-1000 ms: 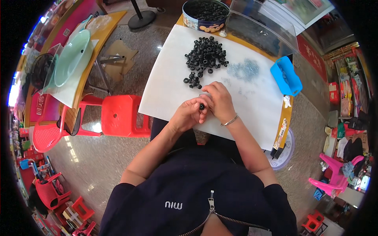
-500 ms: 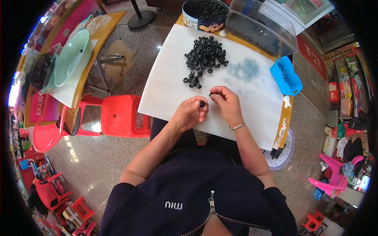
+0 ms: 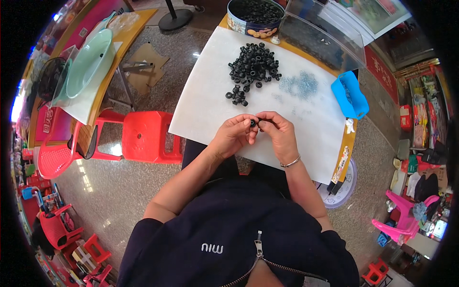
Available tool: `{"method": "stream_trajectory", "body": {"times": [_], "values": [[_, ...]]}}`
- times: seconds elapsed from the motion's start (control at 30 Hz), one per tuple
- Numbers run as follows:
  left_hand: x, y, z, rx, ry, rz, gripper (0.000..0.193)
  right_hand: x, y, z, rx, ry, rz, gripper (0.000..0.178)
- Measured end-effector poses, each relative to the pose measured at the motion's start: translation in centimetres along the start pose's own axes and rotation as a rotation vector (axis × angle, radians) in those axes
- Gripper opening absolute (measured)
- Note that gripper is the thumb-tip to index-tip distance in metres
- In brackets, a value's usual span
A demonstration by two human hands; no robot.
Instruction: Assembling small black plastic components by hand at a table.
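Note:
Between the thumb and fingers of my left hand [image 3: 231, 136] is a small black ring-shaped part [image 3: 252, 123] with a hole in its middle. My right hand [image 3: 281, 137], a bracelet at its wrist, meets it at the fingertips in a closed pinch. Whatever the right fingers grip is dark and too small to name. Both hands are over the near edge of a white table sheet [image 3: 201, 95]. Beyond them lies a heap of similar black parts [image 3: 253, 64], with a smaller cluster [image 3: 237, 95] at its near side. Tiny bluish pieces [image 3: 302, 85] are scattered to the right of the heap.
A blue plastic basket [image 3: 348, 95] stands at the table's right edge. At the back are a round tin [image 3: 241, 26] full of black parts and a clear bin [image 3: 325, 40]. A red stool [image 3: 143, 136] is at the left, near a table with a green basin [image 3: 91, 64].
My right hand has come down and left to meet the black part in my left hand. Earlier the two hands were apart. The whole view has shifted slightly.

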State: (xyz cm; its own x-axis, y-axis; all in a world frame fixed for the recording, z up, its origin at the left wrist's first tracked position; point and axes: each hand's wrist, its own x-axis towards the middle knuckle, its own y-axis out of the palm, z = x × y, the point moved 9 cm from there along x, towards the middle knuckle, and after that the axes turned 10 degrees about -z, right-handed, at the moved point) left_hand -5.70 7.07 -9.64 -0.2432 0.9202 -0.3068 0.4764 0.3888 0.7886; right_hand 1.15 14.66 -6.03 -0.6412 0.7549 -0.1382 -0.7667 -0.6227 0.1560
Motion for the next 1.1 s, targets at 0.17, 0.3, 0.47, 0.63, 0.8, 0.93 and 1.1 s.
{"method": "stream_trajectory", "body": {"times": [0.17, 0.3, 0.47, 0.63, 0.8, 0.93, 1.1], "values": [[0.1, 0.3, 0.0, 0.025, 0.013, 0.035, 0.029, 0.3, -0.4, -0.3, 0.004, -0.01, -0.039, 0.015], [0.1, 0.0, 0.0, 0.002, 0.018, -0.004, 0.029, 0.3, -0.8, 0.7, 0.03, 0.001, -0.074, 0.016], [0.2, -0.4, 0.2, -0.021, 0.014, -0.02, 0.029, -0.1, -1.0, 1.2, 0.022, 0.012, -0.071, 0.016], [0.2, -0.4, 0.1, -0.039, 0.013, -0.022, 0.027, -0.4, -0.9, 1.3, -0.016, -0.028, -0.037, 0.018], [0.1, -0.3, 0.1, -0.063, -0.002, -0.028, 0.025, -0.7, -0.9, 1.5, -0.007, -0.025, -0.046, 0.019], [0.2, -0.3, 0.2, -0.052, -0.004, -0.033, 0.024, -0.9, -0.9, 1.8, 0.001, -0.05, -0.076, 0.019], [0.2, -0.2, 0.1, -0.046, -0.006, -0.037, 0.022, -1.1, -1.0, 2.0, -0.072, -0.065, -0.084, 0.017]]}}
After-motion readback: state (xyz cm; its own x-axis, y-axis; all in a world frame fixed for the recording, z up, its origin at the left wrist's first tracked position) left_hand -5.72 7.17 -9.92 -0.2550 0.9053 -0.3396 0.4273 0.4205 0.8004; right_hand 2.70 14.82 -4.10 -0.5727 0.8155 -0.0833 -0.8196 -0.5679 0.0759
